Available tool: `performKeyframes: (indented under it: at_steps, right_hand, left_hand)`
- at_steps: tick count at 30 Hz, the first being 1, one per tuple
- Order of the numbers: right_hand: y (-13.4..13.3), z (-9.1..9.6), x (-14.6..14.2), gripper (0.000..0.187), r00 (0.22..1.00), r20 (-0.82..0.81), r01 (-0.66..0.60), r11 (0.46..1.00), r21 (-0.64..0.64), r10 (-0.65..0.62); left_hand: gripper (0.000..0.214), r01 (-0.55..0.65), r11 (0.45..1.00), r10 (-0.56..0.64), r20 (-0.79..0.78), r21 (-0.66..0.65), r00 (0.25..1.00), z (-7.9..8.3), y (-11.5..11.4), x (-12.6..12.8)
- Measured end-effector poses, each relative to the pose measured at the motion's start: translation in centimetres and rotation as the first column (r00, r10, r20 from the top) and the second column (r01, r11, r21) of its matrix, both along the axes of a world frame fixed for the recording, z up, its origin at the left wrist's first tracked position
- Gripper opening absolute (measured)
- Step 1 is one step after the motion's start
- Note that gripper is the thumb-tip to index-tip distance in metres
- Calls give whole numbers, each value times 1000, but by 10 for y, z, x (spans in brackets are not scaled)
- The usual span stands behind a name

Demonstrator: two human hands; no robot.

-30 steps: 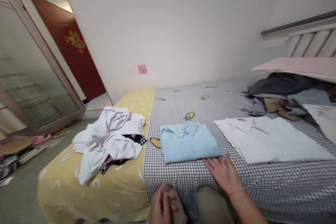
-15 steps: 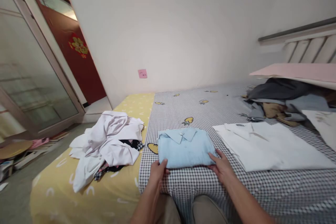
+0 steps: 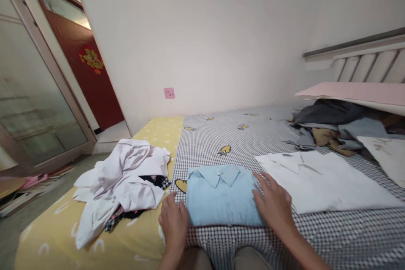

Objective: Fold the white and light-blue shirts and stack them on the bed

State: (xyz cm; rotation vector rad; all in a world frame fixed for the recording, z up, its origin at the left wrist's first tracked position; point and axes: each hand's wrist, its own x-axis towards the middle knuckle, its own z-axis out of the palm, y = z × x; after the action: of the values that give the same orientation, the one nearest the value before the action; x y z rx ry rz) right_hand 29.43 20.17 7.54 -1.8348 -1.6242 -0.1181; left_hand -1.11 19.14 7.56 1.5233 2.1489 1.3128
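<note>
Even, moderately bright, diffuse indoor light; no direct source in view. Brightest patch at the glass transom (image 3: 60,2) above the doorway. Only a faint, soft shadow along the folded blue shirt (image 3: 223,198). No glare on the white wall (image 3: 202,38). Wide-angle stretching toward the frame edges; mild softness at the glass door (image 3: 41,88).

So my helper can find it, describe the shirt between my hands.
Find the checked bedsheet. Near its front edge lies a neatly folded light blue shirt. It alone is blue, between a flat white shirt and crumpled white clothes.
</note>
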Motion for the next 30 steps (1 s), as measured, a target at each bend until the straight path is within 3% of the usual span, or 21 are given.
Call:
performKeyframes:
  at_steps: [2,4,7,9,13,18,22,24,27,30]
  right_hand:
    - [13,9,-23,52,997,74,-8,999,-32,10]
    - [28,11,-46,55,995,101,-9,989,-149,24]
    - [44,-5,-68,59,991,123,-12,943,-333,56]
    - [50,-22,-72,59,985,149,-21,914,-405,89]
    - [52,-52,-67,57,974,192,-25,902,-431,119]
    - [52,-56,-65,54,974,197,-21,908,-418,113]
    - [54,-42,-54,52,982,132,-52,859,-509,138]
    - [58,-30,-49,47,985,99,-76,864,-497,144]
    - [68,-7,-53,39,982,106,-121,947,-297,159]
    - [87,18,-78,35,963,81,-245,958,-151,259]
  left_hand:
    - [35,71,990,-29,-323,120,946,9,15,14]
    - [38,215,964,-93,-559,157,824,9,33,29]
    - [45,375,925,-211,-736,62,643,-16,59,42]
    - [50,382,924,-262,-762,-21,592,-44,68,41]
    - [52,315,949,-215,-766,-18,605,-88,70,34]
    - [51,284,953,-98,-782,104,615,-96,66,39]
    - [49,244,958,-37,-779,151,626,-94,64,45]
    - [49,224,963,-28,-776,148,631,-93,61,47]
    - [48,216,964,-16,-775,156,632,-92,57,49]
    - [47,222,958,-2,-772,180,635,-90,55,50]
